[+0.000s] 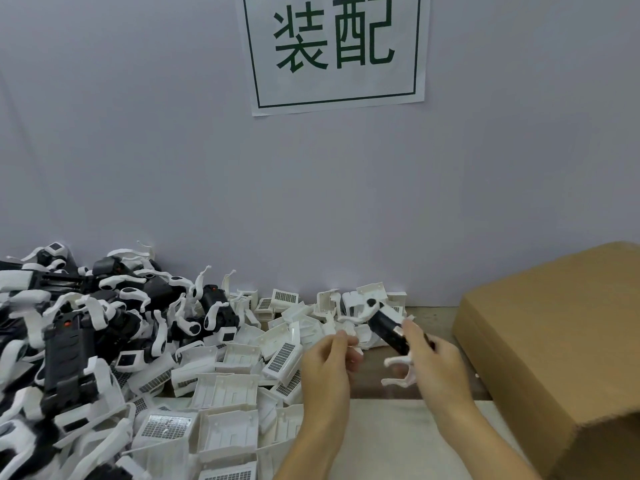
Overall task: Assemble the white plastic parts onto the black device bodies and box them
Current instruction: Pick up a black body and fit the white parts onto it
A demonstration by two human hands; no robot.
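Black device body [389, 330], one, with curved white arms attached, is held in the right hand [433, 367], fingers wrapped around it, at about 4 o'clock. Left hand [329, 362], beside it, pinches one small white plastic part [356, 344]. Two hands in all, above the counter [398, 434]. One cardboard box [554, 344] sits at 3 o'clock. Farther back, piles too many to count: white parts [225, 382] at 6 o'clock, black-and-white devices [69, 323] at 9. One green-lettered wall sign [334, 50] hangs at 12 o'clock.

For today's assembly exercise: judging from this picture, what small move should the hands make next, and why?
Probably bring the left hand with its small white part to the black device in the right hand; the two are held apart, not yet joined.
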